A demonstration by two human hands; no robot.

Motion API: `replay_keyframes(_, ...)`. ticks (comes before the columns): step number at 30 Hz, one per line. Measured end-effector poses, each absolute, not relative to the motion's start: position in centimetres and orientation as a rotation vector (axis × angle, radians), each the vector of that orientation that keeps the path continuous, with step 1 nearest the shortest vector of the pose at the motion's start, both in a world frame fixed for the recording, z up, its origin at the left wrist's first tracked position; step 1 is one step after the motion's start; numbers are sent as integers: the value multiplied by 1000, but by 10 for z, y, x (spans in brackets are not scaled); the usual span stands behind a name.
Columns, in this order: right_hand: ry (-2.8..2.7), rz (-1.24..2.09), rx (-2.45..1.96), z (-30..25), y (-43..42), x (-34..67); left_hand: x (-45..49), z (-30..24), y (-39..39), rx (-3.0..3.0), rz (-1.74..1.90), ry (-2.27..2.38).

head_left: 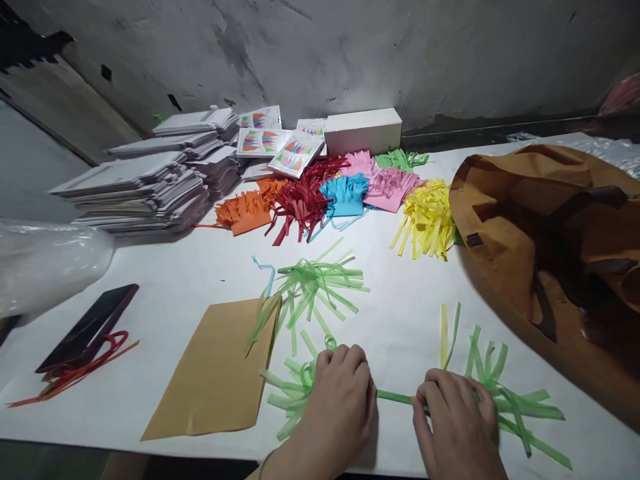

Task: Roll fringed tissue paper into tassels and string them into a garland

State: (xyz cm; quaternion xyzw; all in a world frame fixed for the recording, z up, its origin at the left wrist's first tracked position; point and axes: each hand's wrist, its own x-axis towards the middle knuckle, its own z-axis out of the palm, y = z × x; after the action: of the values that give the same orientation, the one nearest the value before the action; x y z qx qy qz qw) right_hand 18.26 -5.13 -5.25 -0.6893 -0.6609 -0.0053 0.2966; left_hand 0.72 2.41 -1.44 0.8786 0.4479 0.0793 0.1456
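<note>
A green paper tassel [395,397] lies across the front of the white table, its twisted middle stretched between my two hands. My left hand [343,393] is closed around the twist near its left end, where loose green strips fan out. Fingers curled, my right hand [455,417] grips the other side, with more strips spreading beyond it to the right. Just behind, another green fringe [310,277] is spread out on the table. A short yellow strip [444,333] stands out behind my right hand. The parts of the twist under my palms are hidden.
A brown envelope [210,373] lies left of my hands, with a phone [90,327] and red strips [90,373] farther left. Coloured fringes, including yellow [427,220] and dark red [305,200], line the back near stacked packets [145,187] and a white box [363,131]. A brown bag [500,220] bulges at right.
</note>
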Motion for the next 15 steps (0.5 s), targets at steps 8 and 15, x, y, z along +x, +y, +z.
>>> replay_keyframes(8, -1994, -147, -1426, -59, -46, 181, -4, -31, 27, 3003, 482, 760)
replay_keyframes(15, -2047, -460, -1435, -52, -21, 172, 5, -37, 49, 2713, 322, 902)
